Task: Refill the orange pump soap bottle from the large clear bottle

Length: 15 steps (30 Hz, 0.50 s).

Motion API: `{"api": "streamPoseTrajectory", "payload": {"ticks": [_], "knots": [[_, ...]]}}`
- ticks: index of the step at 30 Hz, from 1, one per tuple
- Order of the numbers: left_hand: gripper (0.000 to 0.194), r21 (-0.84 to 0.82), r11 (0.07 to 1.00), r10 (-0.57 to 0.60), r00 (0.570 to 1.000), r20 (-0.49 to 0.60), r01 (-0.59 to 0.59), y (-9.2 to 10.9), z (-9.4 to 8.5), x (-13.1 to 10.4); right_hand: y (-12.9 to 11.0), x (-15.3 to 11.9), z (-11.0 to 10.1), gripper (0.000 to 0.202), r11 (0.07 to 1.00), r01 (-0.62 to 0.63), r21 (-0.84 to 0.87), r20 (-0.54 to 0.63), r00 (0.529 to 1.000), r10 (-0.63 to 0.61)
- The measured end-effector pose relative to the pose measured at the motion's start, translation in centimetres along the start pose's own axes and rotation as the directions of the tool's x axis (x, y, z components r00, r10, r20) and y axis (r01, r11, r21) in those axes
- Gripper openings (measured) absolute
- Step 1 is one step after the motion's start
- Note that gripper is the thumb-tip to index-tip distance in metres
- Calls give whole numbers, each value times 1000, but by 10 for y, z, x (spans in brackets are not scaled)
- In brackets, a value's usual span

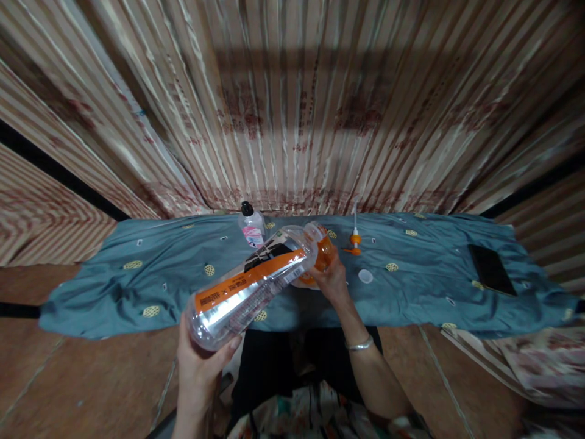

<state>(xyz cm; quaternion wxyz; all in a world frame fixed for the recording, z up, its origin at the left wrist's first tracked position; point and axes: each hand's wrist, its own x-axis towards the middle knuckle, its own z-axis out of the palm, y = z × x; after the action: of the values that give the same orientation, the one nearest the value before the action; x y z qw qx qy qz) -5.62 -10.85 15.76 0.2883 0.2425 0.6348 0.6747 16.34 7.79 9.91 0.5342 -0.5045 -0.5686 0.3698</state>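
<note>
My left hand [203, 356] is wrapped around the base of a large clear plastic bottle [251, 283] with an orange and silver label. The bottle is tilted, its neck end pointing up and right. There it meets a see-through orange bottle [324, 251], which my right hand [334, 280] grips. Whether the two mouths touch, I cannot tell. Under them a white and orange thing [305, 280] is partly hidden. A pump head [354, 239], orange with a clear tube, lies beyond my right hand, and a small white round cap [365, 276] lies near it.
A small clear bottle [252, 227] with a black cap and pink label stands at the back, behind the large bottle. On the right lies a dark phone-like slab [491, 269]. A blue-green cloth with yellow pineapples [114, 292] covers the table; a striped curtain [292, 110] hangs behind.
</note>
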Motion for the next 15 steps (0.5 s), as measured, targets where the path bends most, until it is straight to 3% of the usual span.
{"api": "streamPoseTrajectory", "payload": {"ticks": [15], "knots": [[109,2,1000,-17,1000,14,17,-3,-7,3,0,0,-1,69,1000,-14,-2,3,1000,14]]}}
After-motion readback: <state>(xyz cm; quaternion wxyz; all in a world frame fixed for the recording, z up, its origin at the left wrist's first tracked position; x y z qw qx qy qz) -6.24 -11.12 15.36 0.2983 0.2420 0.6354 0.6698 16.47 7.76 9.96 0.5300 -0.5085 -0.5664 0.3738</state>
